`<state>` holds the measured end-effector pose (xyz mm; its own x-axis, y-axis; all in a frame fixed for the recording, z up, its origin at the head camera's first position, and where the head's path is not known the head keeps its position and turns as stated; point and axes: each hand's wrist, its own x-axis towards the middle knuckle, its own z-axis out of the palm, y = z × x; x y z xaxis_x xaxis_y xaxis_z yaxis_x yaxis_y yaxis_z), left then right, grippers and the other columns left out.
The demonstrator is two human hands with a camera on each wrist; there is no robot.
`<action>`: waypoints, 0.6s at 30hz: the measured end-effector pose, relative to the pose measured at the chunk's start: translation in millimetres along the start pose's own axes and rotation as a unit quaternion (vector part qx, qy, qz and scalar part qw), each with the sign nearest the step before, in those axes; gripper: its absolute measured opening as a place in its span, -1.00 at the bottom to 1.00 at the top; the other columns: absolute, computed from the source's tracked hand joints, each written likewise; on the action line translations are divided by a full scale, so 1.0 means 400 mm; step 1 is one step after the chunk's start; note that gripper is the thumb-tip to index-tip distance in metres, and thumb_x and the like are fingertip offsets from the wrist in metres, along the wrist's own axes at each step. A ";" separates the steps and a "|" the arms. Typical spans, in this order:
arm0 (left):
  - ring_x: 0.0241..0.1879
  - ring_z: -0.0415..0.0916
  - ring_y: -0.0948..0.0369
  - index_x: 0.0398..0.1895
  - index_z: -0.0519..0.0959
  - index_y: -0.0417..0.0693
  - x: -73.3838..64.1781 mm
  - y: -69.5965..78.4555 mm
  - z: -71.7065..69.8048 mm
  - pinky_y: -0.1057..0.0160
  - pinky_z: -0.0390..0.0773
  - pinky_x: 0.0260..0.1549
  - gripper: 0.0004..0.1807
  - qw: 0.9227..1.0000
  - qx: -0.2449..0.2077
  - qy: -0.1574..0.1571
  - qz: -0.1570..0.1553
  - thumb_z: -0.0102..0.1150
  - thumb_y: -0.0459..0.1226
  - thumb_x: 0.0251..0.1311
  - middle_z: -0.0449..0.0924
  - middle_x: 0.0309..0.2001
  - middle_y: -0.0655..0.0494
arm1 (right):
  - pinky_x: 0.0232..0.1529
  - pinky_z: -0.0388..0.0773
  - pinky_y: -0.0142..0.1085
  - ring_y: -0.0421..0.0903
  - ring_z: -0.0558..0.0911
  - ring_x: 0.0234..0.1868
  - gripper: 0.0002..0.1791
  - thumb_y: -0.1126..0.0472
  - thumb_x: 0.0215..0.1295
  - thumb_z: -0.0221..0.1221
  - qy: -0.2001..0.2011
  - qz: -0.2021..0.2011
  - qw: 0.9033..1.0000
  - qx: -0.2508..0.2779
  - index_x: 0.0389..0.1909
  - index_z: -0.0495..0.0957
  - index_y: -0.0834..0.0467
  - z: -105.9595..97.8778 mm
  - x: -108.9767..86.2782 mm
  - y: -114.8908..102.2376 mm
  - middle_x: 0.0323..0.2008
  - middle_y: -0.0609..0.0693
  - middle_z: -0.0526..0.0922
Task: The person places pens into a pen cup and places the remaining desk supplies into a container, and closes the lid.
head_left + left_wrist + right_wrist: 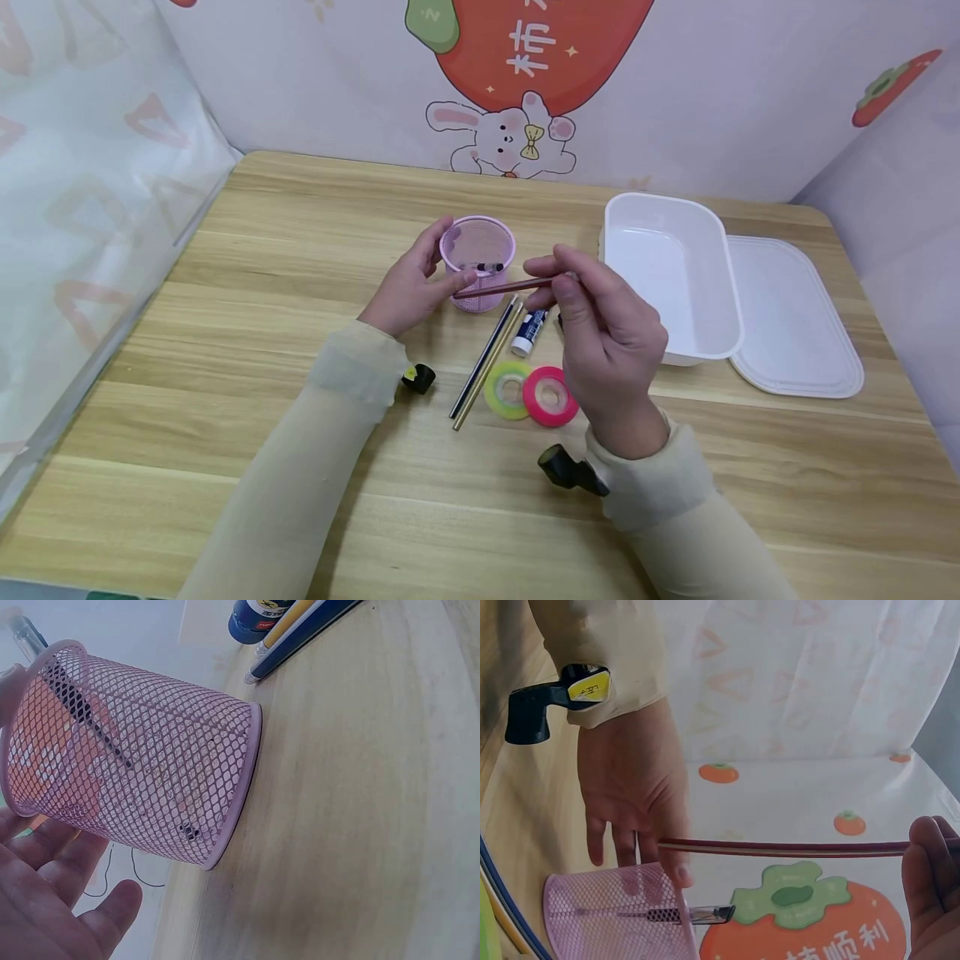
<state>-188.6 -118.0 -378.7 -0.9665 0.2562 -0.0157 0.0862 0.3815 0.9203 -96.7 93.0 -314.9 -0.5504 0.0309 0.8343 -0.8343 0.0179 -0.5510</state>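
A pink mesh pen cup (478,293) stands upright on the table, with a clear pen with a black part (712,915) leaning inside it. My left hand (408,287) holds the cup from the left, thumb by the rim and fingers around its far side. A dark red pencil (502,288) is pinched between the thumb and fingers of my right hand (607,342). It lies nearly level in front of the cup, its far end by my left thumb. Below the cup, a dark blue pencil (483,358) and a gold pencil (489,364) lie side by side.
A glue stick (528,333) lies right of the pencils. Nearer me are a yellow-green tape roll (498,407) and a pink tape roll (533,402). A white plastic box (675,350) stands at right, beside its flat white lid (795,317). A patterned wall covering (345,100) rises behind the table.
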 end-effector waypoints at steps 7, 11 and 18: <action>0.50 0.12 0.15 0.62 0.00 0.16 0.004 -0.001 0.002 0.07 0.13 0.48 -0.04 1.000 0.004 0.001 0.005 0.33 -0.02 0.27 0.10 0.55 0.17 | -0.17 0.72 -0.27 -0.03 0.73 -0.34 -0.73 0.40 0.39 0.19 0.019 -0.012 1.000 -0.013 -0.05 0.58 0.57 -0.008 0.013 -0.030 -0.23 0.34 0.71; 0.50 0.13 0.15 0.62 0.00 0.16 0.002 -0.001 0.001 0.05 0.13 0.48 -0.04 1.000 0.002 0.002 0.005 0.34 -0.01 0.27 0.12 0.55 0.18 | -0.14 0.72 -0.25 -0.04 0.72 -0.33 -0.76 0.43 0.38 0.18 0.023 -0.008 0.999 -0.023 -0.06 0.59 0.55 -0.010 0.017 -0.028 -0.21 0.32 0.72; 0.50 0.11 0.13 0.62 -0.01 0.19 0.003 -0.003 0.001 0.01 0.10 0.49 0.00 1.000 -0.002 0.001 0.003 0.35 0.05 0.23 0.11 0.55 0.18 | -0.10 0.71 -0.23 -0.04 0.71 -0.28 -0.74 0.57 0.32 0.15 0.003 0.035 0.998 -0.048 0.01 0.60 0.51 -0.013 0.009 0.008 -0.15 0.28 0.71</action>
<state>-189.7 -117.9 -379.8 -0.9665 0.2565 -0.0092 0.0912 0.3768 0.9218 -101.1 98.5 -313.5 -0.6066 0.0412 0.7940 -0.7870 0.1107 -0.6070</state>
